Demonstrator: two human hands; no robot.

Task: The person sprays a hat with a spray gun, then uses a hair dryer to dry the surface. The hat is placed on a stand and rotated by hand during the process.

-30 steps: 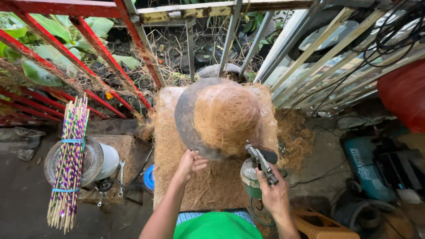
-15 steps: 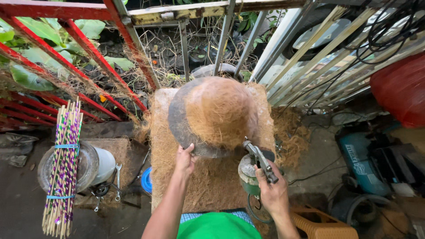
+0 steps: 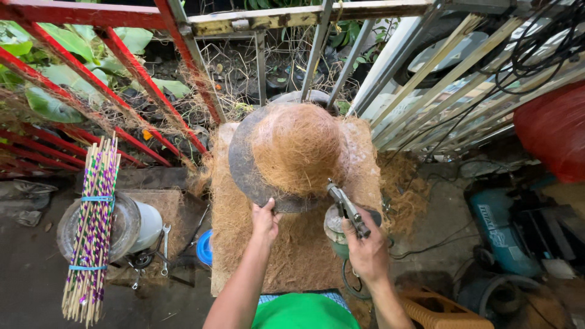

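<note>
Here, a dome of brown coconut fibre point(image 3: 300, 147) sits moulded over a round dark metal form point(image 3: 244, 173), which rests on a flat mat of the same fibre point(image 3: 292, 250) in the middle of the view, just in front of the person. The left hand point(image 3: 266, 220) grips the near rim of the dark form, fingers curled over its edge and thumb on top. The right hand point(image 3: 367, 251) is clenched around the grip of a metal spray gun point(image 3: 346, 207), whose nozzle points up and left, close to the lower right side of the fibre dome; whether it touches the fibre is hard to tell. A greenish cup point(image 3: 336, 230) hangs under the gun, just beside the right hand. Loose fibre point(image 3: 407, 189) lies scattered to the right of the mat. To the left, a bundle of thin sticks wrapped in purple and green point(image 3: 92, 225) leans across a round metal lid point(image 3: 125, 226) on a white bucket point(image 3: 148, 224), with a wrench point(image 3: 164, 240) lying just beside it. Red metal bars point(image 3: 131, 67) and pale slanted railings point(image 3: 426, 79) stand behind the work, green leaves point(image 3: 55, 49) beyond them. A blue machine point(image 3: 496, 228) sits at the right, below a large red container point(image 3: 557, 131)
</note>
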